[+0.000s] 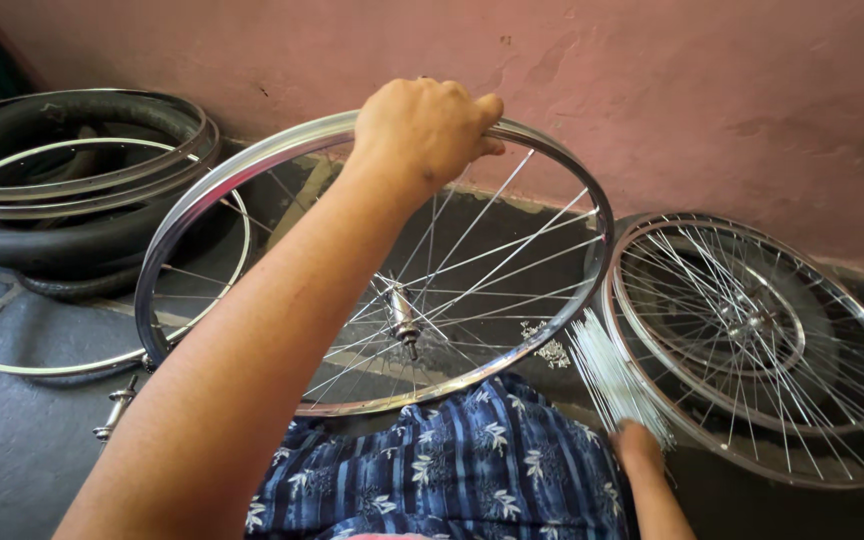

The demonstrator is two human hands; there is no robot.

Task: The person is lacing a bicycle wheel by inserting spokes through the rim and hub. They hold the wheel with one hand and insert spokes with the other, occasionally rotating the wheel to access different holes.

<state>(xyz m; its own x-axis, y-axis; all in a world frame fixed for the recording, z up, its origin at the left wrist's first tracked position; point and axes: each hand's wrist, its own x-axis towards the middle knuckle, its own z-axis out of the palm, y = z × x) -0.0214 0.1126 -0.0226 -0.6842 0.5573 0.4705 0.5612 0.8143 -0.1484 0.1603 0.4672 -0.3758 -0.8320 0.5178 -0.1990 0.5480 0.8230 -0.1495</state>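
Observation:
My left hand (422, 130) reaches across and grips the far edge of a shiny bicycle wheel rim (252, 165), which stands tilted against my knee. Its hub (404, 318) sits in the middle, with thin spokes running out to the rim on the right half only. My right hand (640, 447) is low at the right, closed on the near end of a bundle of loose silver spokes (607, 365) that fans out over the floor. My knee under blue flowered cloth (452, 470) hides the rim's near edge.
A fully spoked wheel (752, 340) lies flat at the right by the pink wall (702, 90). Black tyres and bare rims (72, 190) are stacked at the left. A small heap of spoke nipples (552, 350) and a loose metal axle (115, 405) lie on the dark floor.

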